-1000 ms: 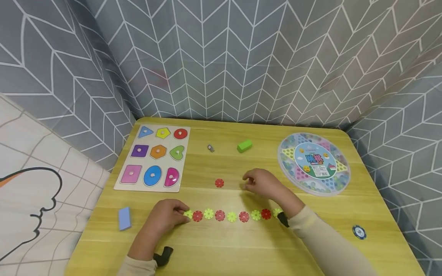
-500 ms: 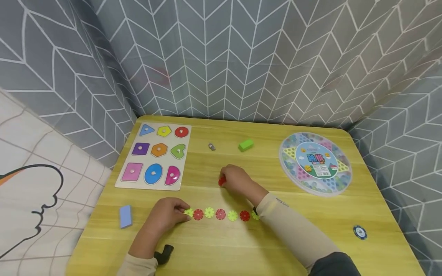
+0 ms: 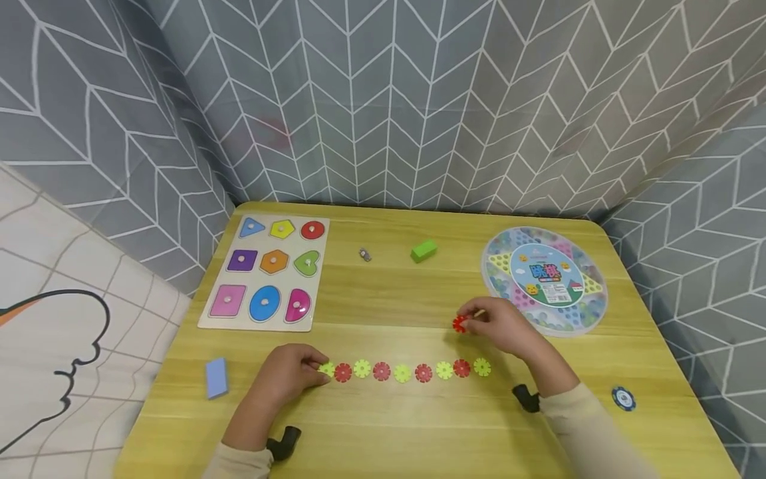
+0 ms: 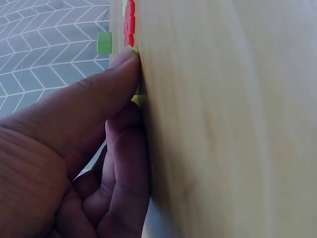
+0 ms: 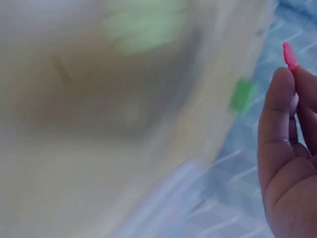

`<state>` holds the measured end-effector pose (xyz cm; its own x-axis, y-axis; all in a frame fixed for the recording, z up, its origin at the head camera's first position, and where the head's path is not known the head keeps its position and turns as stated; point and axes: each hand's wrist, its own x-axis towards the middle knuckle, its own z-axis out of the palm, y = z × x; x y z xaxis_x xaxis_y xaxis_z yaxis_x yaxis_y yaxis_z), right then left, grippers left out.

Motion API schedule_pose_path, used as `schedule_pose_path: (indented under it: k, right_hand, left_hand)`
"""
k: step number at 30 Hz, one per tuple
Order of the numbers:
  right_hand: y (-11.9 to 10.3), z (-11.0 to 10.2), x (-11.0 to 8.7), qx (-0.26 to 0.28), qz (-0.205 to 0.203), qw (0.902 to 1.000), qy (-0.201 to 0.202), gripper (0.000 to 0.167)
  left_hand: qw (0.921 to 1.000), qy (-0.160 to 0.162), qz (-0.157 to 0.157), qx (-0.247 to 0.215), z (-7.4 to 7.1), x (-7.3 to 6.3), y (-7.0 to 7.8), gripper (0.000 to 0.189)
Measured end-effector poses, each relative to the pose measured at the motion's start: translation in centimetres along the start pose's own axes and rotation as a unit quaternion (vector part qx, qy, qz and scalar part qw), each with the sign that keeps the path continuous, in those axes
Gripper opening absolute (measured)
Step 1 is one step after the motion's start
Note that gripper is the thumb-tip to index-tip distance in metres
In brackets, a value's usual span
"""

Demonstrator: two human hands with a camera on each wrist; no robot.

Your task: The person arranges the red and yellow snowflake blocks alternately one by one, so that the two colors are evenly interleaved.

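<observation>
Across the table (image 3: 383,426) runs a row of small notched flower-shaped plastic discs, yellow-green and red by turns. At the row's left end my left hand (image 3: 290,376) pinches a yellow-green disc (image 3: 326,370) between thumb and fingers, mostly covered by them in the left wrist view. A red disc (image 3: 343,372) lies close beside it. My right hand (image 3: 499,326) holds another red disc (image 3: 458,324) by thumb and fingertips, above and behind the row's right part. In the right wrist view that red piece (image 5: 289,55) sticks out edge-on past the fingertips. The row's right end is a yellow-green disc (image 3: 482,367).
A shape puzzle board (image 3: 314,279) lies at back left, a round game box (image 3: 544,276) at back right. Between them are a green block (image 3: 423,251) and a small grey object (image 3: 365,255). A blue block (image 3: 217,378) lies left, a blue-and-white chip (image 3: 624,398) right.
My right hand reached left to the lone red disc behind the row, picked it up and carried it back to the right. My left hand has stayed at the row's left end.
</observation>
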<state>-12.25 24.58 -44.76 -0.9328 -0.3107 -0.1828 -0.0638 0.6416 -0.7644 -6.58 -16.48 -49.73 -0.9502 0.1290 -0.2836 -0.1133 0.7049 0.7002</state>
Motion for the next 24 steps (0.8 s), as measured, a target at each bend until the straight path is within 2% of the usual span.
schedule_pose_path:
  k: [4,8,15,20,24]
  right_hand:
    - [3.9,-1.4,-3.8,-0.044,0.075,0.9962,0.007,0.011]
    - [5.8,-1.3,-5.8,-0.082,0.095,0.9920,0.014,0.008]
    - [5.7,-0.2,-6.7,-0.120,0.087,0.9882,0.038,0.007]
    - [5.3,-0.2,-6.8,-0.133,0.093,0.9858,0.043,0.006]
    - [4.7,-0.9,-6.6,-0.127,0.084,0.9849,0.083,0.009]
  left_hand:
    - [1.0000,-0.001,-0.003,0.003,-0.1,0.0,0.2,0.022]
    - [0.9999,-0.001,-0.010,0.004,-0.1,-0.1,0.3,0.022]
    - [0.9999,-0.001,-0.010,0.003,-0.1,-0.1,0.4,0.022]
    - [1.0000,0.002,-0.006,0.005,-0.2,-0.1,0.4,0.022]
    - [1.0000,0.000,0.002,0.008,-0.4,-0.2,0.6,0.023]
